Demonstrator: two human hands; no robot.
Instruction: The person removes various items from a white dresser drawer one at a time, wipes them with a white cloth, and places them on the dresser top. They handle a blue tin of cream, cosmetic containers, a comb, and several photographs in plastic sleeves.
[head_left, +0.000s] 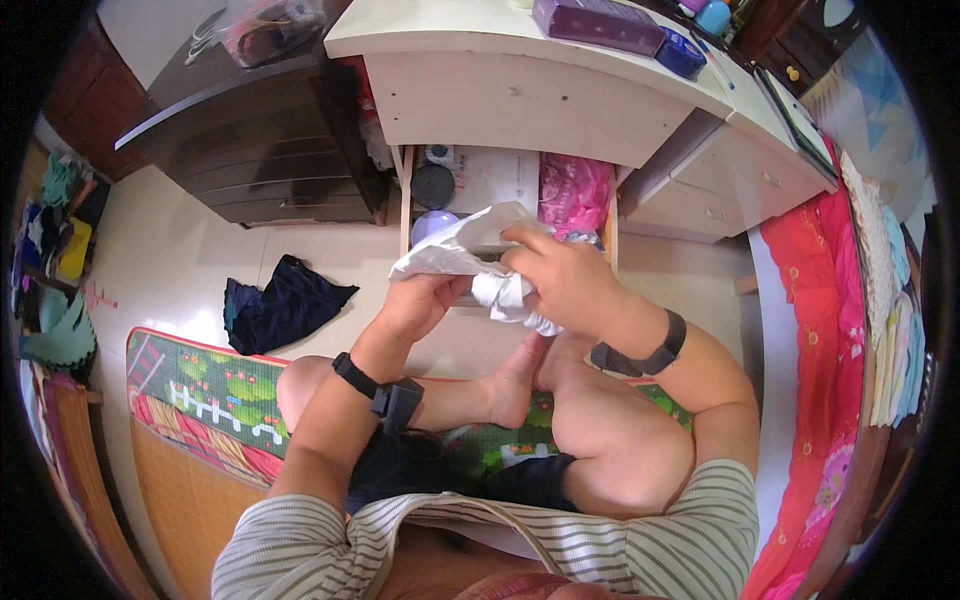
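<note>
A thin white bag (472, 234), perhaps plastic, is spread between my hands above the front of a pulled-out drawer (406, 196). My left hand (424, 304) pinches its lower left edge. At its right side, my right hand (562, 277) grips it, with the index finger stretched over the upper rim. A crumpled white bunch (504, 294) hangs beneath the right fingers; whether it is part of the bag cannot be told. Inside the drawer are a dark round container (432, 186), a lavender round lid (433, 225), a white flat package (495, 176) bearing writing and a pink plastic bag (574, 191).
The white desk (517, 90) rises above the drawer, with a purple box (598, 26) and a blue tape roll (680, 54) on top. A dark cabinet (277, 150) stands left. Dark cloth (289, 304) lies on the floor. My legs rest on a patterned mat (217, 382).
</note>
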